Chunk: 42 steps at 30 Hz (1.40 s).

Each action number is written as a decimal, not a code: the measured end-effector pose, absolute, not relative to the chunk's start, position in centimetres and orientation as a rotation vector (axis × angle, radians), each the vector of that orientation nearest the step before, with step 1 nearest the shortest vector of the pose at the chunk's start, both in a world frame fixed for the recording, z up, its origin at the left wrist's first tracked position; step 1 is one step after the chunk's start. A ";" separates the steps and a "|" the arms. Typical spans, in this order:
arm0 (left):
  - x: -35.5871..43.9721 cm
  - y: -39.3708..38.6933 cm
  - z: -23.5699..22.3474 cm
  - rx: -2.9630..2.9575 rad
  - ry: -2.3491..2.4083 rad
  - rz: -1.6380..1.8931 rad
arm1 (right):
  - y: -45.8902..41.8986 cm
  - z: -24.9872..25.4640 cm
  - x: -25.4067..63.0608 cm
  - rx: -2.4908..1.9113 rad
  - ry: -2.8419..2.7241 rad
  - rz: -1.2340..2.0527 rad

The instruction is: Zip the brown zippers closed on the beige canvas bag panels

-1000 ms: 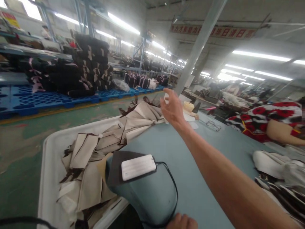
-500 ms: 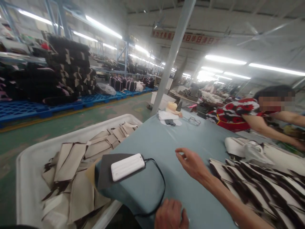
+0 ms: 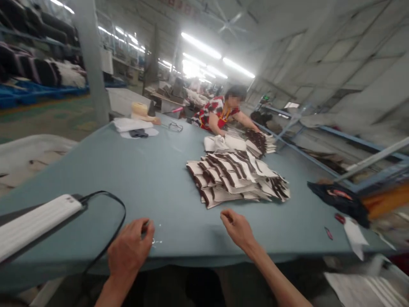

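Observation:
My left hand is over the near edge of the blue-green table, its fingers curled in toward the thumb. What lies inside them, if anything, is hidden. Beside its thumb some small shiny white bits show on the surface. My right hand hovers in front of a stack of beige fabric pieces with dark brown edges. Its fingers are bent against the thumb, apart from the stack, and I see nothing in them. A black cable runs from a white power bank past my left hand.
Across the table a person in a red patterned top reaches over more stacked pieces. Eyeglasses and white cloth lie at the far left. Dark fabric is at right. A white bin stands left.
My view has swung right, bringing the fabric stack to the middle. Both hands now lie side by side near the front edge, with the right fingers more closed.

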State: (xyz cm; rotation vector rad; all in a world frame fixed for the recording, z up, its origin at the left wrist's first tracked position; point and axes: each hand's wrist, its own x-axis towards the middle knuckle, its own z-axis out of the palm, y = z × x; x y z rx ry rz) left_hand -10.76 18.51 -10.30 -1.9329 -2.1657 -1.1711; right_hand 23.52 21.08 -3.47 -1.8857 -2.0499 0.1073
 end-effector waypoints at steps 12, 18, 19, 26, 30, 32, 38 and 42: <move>-10.0 18.4 -8.4 -1.805 -2.403 -0.824 | 27.4 -7.2 24.1 -1.745 -2.438 -0.301; -9.6 18.4 -7.8 -1.773 -2.457 -0.719 | 29.6 -5.5 24.1 -1.489 -2.733 -0.400; -9.2 18.4 -7.5 -1.798 -2.481 -0.729 | 29.6 -5.2 24.2 -1.447 -2.767 -0.409; -2.6 20.5 -4.3 -1.966 -2.712 -1.507 | 30.7 -4.3 24.5 -1.374 -2.781 -0.412; 1.9 24.2 -4.5 -2.125 -2.870 -1.792 | 32.3 -3.8 25.1 -1.536 -2.578 -0.361; 3.5 25.9 -5.2 -2.162 -2.985 -1.900 | 33.0 -3.2 25.6 -1.657 -2.397 -0.352; 6.7 29.8 -5.9 -2.100 -3.210 -1.994 | 34.5 -0.8 26.5 -1.760 -2.043 -0.266; 7.9 32.5 -5.8 -2.060 -3.296 -1.822 | 35.6 0.4 26.9 -1.755 -1.900 -0.217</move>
